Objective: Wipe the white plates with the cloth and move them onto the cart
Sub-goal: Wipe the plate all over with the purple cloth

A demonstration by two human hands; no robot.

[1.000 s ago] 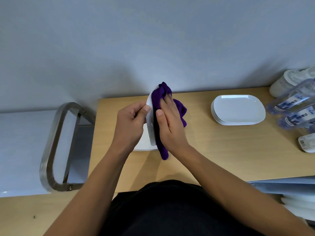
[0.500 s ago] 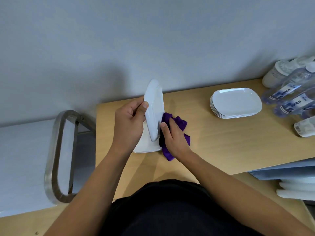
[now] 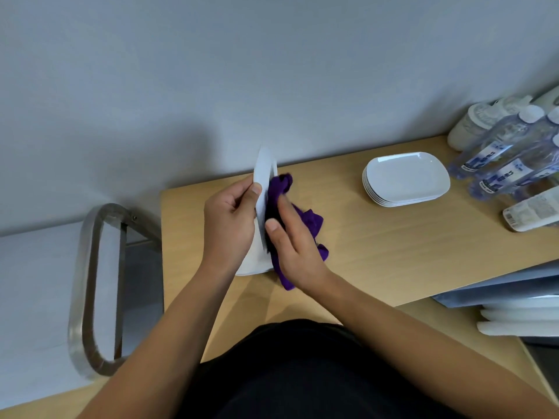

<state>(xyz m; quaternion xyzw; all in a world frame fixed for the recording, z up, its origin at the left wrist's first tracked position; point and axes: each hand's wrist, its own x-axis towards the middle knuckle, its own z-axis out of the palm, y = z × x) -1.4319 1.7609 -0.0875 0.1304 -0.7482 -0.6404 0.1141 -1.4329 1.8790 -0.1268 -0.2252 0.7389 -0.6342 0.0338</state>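
Note:
My left hand (image 3: 230,219) grips a white plate (image 3: 262,176) by its left rim and holds it on edge above the wooden table (image 3: 378,246). My right hand (image 3: 295,249) holds a purple cloth (image 3: 311,225) and presses it against the plate's right face. Another white plate (image 3: 252,264) lies flat on the table under my hands, mostly hidden. A stack of several white plates (image 3: 405,178) sits on the table to the right. The cart (image 3: 36,291) stands at the left, with a white top and a steel handle (image 3: 87,285).
Clear water bottles (image 3: 508,158) and a white container (image 3: 478,122) crowd the table's far right corner. One bottle (image 3: 532,213) lies on its side near the right edge. White stacked items (image 3: 520,319) sit on a lower shelf at the right. A grey wall runs behind the table.
My right hand slid the cloth down the plate to the table, then back up along its face. The view shifted slightly to the right.

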